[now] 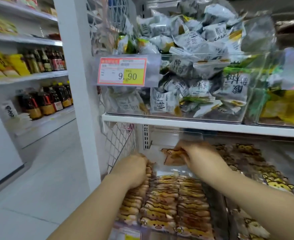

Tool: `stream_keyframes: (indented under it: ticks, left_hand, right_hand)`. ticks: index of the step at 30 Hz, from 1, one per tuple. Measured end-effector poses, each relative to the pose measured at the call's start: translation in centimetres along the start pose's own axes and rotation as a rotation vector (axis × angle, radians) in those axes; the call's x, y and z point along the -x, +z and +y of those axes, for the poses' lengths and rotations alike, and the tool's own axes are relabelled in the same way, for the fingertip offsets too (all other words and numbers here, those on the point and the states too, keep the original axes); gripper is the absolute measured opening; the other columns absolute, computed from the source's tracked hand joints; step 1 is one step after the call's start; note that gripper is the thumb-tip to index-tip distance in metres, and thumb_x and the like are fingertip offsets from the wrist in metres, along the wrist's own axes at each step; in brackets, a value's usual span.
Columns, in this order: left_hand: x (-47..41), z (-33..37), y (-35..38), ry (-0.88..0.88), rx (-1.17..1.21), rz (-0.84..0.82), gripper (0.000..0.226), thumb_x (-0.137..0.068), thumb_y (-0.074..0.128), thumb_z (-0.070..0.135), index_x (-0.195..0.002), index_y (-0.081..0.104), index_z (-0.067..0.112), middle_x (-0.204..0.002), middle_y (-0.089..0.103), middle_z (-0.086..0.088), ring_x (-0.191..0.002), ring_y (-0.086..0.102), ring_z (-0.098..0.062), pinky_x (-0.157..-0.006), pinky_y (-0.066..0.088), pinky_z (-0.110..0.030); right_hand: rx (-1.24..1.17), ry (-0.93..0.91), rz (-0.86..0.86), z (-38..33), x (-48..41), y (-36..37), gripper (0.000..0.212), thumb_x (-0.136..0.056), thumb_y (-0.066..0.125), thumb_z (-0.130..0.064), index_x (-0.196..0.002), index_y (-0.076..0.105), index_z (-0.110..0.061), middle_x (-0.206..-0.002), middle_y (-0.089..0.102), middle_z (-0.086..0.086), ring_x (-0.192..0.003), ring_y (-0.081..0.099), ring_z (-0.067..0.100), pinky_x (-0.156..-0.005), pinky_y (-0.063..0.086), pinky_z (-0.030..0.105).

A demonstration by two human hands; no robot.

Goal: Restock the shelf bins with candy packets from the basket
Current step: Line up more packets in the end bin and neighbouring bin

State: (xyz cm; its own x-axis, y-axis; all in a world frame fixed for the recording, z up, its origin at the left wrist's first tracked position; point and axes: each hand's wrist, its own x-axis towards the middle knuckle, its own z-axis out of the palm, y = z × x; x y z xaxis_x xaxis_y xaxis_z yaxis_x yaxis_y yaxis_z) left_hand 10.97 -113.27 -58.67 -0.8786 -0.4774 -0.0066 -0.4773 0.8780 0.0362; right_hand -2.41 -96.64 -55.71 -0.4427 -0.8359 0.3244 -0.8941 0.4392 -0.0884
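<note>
- The left hand [134, 170] has its fingers curled down over the left row of packets [133, 203] and grips its top end, probably to keep the row pushed tight and upright.
- The right hand [197, 157] pinches 1 brown packet [173, 157] by its edge and holds it above the back of the lower bin [191, 135]. This looks like the spot where it must go in behind the others.
- The 2 hands are apart, each one busy with its own thing.
- The packets [177, 201] in this bin stand on edge in close rows, so more of them fit and the fronts stay in order.
- The basket is not in view.
- On the shelf [203, 124] above, the upper bin [177, 116] has grey-white packets [186, 40] heaped loose, and a price tag [122, 71] reads 9.90.
</note>
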Motion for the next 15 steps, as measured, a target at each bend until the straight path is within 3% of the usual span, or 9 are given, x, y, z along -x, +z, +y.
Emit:
stream_keyframes:
  ticks: [2, 5, 10, 15]
  left_hand:
    - [0.0, -0.1, 0.1, -0.012, 0.018, -0.059, 0.04, -0.095, 0.043, 0.015, -0.132, 0.057, 0.02, -0.136, 0.057, -0.01, -0.119, 0.057, -0.031, -0.099, 0.048, -0.041]
    - [0.4, 0.0, 0.2, -0.014, 0.024, -0.099, 0.038, -0.096, 0.041, 0.014, -0.13, 0.058, 0.019, -0.135, 0.058, -0.01, -0.119, 0.057, -0.03, -0.099, 0.048, -0.04]
    - [0.3, -0.2, 0.3, -0.026, 0.059, -0.122, 0.034, -0.094, 0.043, 0.014, -0.123, 0.06, 0.018, -0.131, 0.061, -0.009, -0.116, 0.059, -0.029, -0.097, 0.05, -0.04]
    - [0.2, -0.3, 0.1, -0.013, 0.064, -0.126, 0.04, -0.095, 0.043, 0.013, -0.132, 0.058, 0.02, -0.137, 0.057, -0.007, -0.122, 0.056, -0.027, -0.104, 0.046, -0.038]
  right_hand:
    - [-0.008, 0.017, -0.073, 0.0, -0.9, 0.6, 0.032, -0.094, 0.055, -0.016, -0.121, 0.057, -0.032, -0.109, 0.068, -0.003, -0.096, 0.066, 0.02, -0.084, 0.055, 0.031]
    - [-0.013, 0.058, -0.175, -0.2, -1.7, 1.2, 0.028, -0.093, 0.057, -0.019, -0.12, 0.058, -0.027, -0.111, 0.065, 0.003, -0.098, 0.064, 0.025, -0.078, 0.047, 0.025]
    - [0.047, 0.124, -0.321, -0.2, -2.6, 1.8, 0.021, -0.091, 0.057, -0.018, -0.113, 0.055, -0.018, -0.108, 0.062, 0.009, -0.095, 0.062, 0.029, -0.075, 0.047, 0.028]
    - [-0.032, 0.142, -0.522, 0.0, -4.0, 3.1, 0.017, -0.094, 0.051, -0.01, -0.104, 0.046, -0.022, -0.106, 0.053, 0.004, -0.093, 0.054, 0.022, -0.071, 0.041, 0.03]
